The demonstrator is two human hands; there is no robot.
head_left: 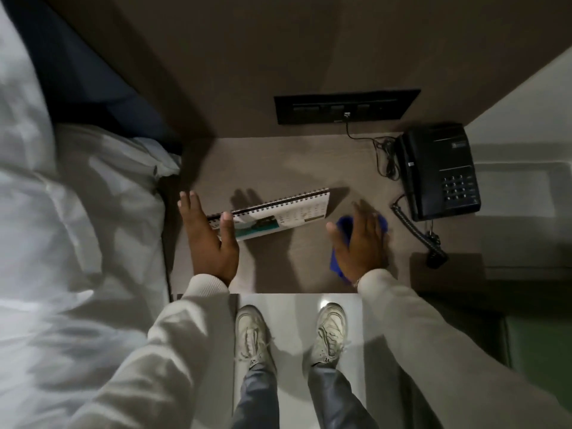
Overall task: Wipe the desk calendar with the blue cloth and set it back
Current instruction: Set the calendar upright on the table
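While both hands hover over the bedside table (278, 274), nothing is gripped.
Left hand (210, 239), fingers spread, touches the desk calendar's (288, 212) near end; right hand (360, 243) lies flat on the blue cloth (335, 261), just right of it.

We see a matt wood-grain table (278, 274), a paper desk calendar (278, 212) (black wire binding), soft blue cloth (343, 224), and, at three o'clock, a plastic telephone (439, 171).
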